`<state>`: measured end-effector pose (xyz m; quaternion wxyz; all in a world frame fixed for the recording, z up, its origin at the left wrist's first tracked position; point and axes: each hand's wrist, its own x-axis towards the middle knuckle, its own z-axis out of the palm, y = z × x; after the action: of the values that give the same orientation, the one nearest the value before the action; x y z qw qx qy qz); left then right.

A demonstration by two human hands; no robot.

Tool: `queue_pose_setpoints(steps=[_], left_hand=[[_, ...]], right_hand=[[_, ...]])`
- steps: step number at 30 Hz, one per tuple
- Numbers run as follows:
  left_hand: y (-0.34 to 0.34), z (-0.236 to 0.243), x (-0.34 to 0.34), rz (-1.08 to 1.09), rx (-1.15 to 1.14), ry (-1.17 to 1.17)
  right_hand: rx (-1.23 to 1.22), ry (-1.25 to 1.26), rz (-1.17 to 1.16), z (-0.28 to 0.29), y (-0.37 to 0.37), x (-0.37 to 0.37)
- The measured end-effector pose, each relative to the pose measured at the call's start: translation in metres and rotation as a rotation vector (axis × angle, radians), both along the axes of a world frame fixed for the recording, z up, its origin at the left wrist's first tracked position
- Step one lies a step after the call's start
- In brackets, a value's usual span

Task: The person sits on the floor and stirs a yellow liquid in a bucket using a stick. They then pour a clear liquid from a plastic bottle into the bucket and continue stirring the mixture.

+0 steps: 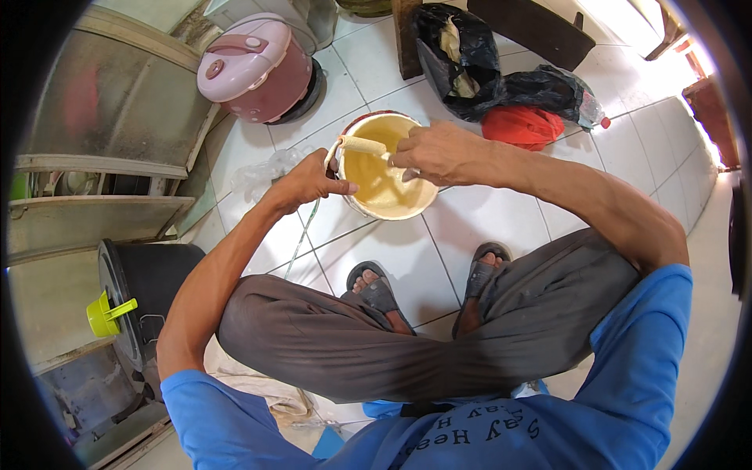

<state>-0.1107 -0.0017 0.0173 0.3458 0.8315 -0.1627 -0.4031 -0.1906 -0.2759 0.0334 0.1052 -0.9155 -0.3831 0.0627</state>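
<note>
The bowl of yellow batter sits on the tiled floor just ahead of the sandalled feet, open tile to its right, bags behind, a shelf left. The left hand clasps the near-left rim. The right hand, over the bowl, pinches the end of a pale roll lying over the far-left rim.

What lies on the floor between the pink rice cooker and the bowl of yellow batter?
In the head view, a crumpled clear plastic bag lies on the white tiles between the pink rice cooker and the bowl, just left of the left hand.
</note>
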Motion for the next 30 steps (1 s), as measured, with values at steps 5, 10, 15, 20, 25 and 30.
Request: queue_pose_setpoints(steps=[5, 10, 15, 20, 25, 30], left_hand=[[-0.001, 0.0, -0.001, 0.018, -0.006, -0.002], [-0.001, -0.001, -0.001, 0.037, 0.002, -0.007], [-0.002, 0.0, -0.001, 0.038, 0.007, -0.01], [-0.001, 0.002, -0.002, 0.052, 0.03, -0.013], [-0.004, 0.002, -0.002, 0.034, 0.03, -0.007], [-0.004, 0.003, -0.003, 0.048, 0.018, -0.004]], right_hand=[[-0.149, 0.119, -0.025, 0.007, 0.006, -0.009], [0.06, 0.305, -0.105, 0.009, 0.006, -0.017], [-0.084, 0.241, -0.188, 0.015, 0.002, -0.008], [0.062, 0.408, -0.177, 0.013, 0.007, -0.013], [0.047, 0.241, -0.196, -0.002, -0.002, -0.008], [0.154, 0.517, -0.252, 0.017, 0.005, -0.011]])
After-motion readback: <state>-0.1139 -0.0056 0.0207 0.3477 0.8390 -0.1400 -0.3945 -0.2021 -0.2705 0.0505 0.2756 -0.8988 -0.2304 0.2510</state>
